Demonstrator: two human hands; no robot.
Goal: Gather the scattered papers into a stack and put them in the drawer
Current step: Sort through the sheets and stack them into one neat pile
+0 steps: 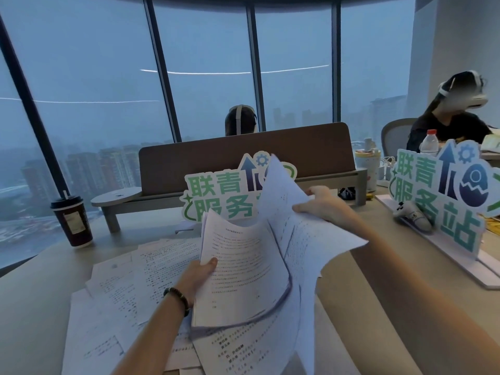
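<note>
My left hand [199, 274] grips the left edge of a thick bundle of printed papers [243, 269], held above the desk, thumb on top. My right hand [322, 204] grips a second bunch of loose sheets [305, 239] raised to the right of the bundle; these sheets fan and overlap its right side. Several more printed sheets [135, 282] lie scattered flat on the desk [35, 307] under and left of my left arm. No drawer shows in this view.
A dark lidded paper cup [72, 220] stands at the left. A brown divider and monitor shelf [243, 158] cross the back, with green-lettered signs [216, 196] in front and another sign [443, 196] at right. Two people sit beyond. A water bottle [429, 143] stands far right.
</note>
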